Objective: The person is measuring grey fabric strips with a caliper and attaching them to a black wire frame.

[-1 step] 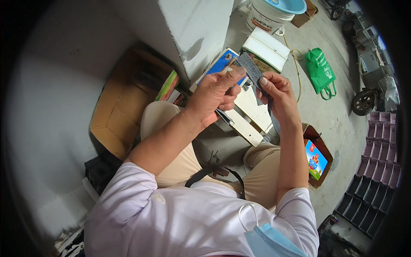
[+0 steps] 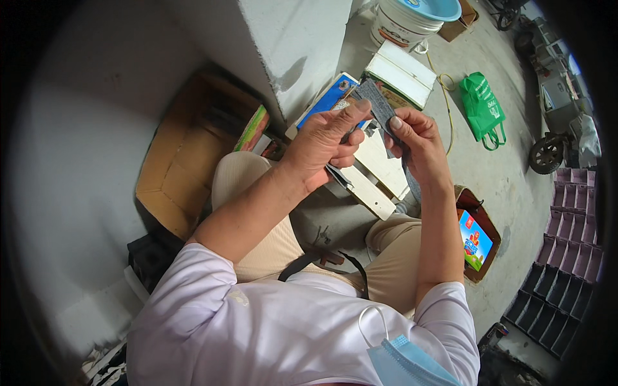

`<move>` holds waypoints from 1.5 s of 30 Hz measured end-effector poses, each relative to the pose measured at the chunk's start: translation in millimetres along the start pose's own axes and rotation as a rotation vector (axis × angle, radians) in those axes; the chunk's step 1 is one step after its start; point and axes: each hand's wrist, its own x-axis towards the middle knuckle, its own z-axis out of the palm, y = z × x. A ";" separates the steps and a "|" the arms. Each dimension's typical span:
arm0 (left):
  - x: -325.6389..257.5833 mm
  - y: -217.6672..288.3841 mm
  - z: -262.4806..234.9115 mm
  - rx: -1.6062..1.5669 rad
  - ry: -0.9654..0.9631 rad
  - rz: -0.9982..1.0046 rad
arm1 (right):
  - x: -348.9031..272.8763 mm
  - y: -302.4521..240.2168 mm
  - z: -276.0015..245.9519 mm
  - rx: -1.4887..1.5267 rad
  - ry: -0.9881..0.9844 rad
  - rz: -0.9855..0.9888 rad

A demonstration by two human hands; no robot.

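A dark grey fabric strip [image 2: 380,101] is stretched between my hands, over the white stand in front of my knees. My left hand [image 2: 325,138] is closed, thumb pressed against curled fingers at the strip's left side. A dark, flat end [image 2: 338,175] sticks out below that fist; whether it belongs to the same strip I cannot tell. My right hand [image 2: 415,138] pinches the strip between thumb and fingers, and a grey length [image 2: 411,181] hangs down behind its wrist. Beneath the hands are white boards [image 2: 376,157] and a blue-and-white panel [image 2: 328,100].
An open cardboard box [image 2: 170,174] stands on the left by the wall. Ahead are a white box [image 2: 402,74] and a white bucket [image 2: 402,26] with a blue basin. To the right lie a green bag [image 2: 481,109], a yellow cord [image 2: 443,83] and a box holding a colourful package [image 2: 475,238].
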 end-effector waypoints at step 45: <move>95.0 30.4 -107.9 -0.169 0.552 0.227 | 8.4 -3.5 -21.4 -0.336 0.122 0.261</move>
